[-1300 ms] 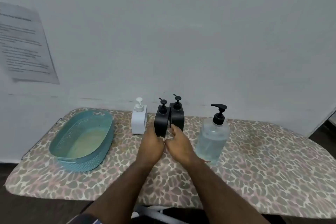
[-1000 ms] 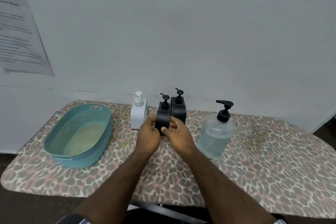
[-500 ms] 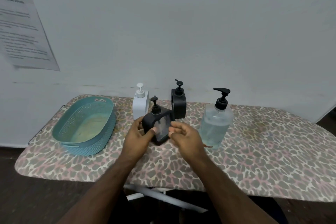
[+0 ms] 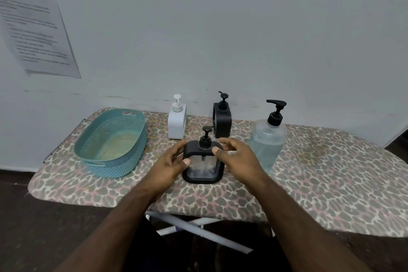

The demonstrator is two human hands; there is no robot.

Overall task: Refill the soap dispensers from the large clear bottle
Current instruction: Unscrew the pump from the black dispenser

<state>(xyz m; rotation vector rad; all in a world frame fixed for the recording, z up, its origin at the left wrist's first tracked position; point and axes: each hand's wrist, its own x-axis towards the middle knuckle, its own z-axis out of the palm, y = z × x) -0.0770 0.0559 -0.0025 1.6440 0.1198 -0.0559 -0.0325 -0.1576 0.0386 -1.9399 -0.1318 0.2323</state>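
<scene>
While the wall notice (image 4: 36,26) blurs unreadable, left hand (image 4: 169,164) and right hand (image 4: 237,161) clasp the unlabelled black dispenser (image 4: 203,162).

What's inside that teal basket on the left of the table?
The teal basket looks empty: only its pale yellowish floor shows through the open top. The strip of floor right behind the near wall is hidden by that wall, so something small and flat there could go unseen.

Matt black plastic dispenser (image 4: 202,162) with a clear, cloudy window; glossy transparent bottle (image 4: 266,142) at centre right; perforated teal plastic basket (image 4: 95,137) – leopard-print cloth cover (image 4: 320,179) – paper sheet (image 4: 33,22), upper left.
</scene>
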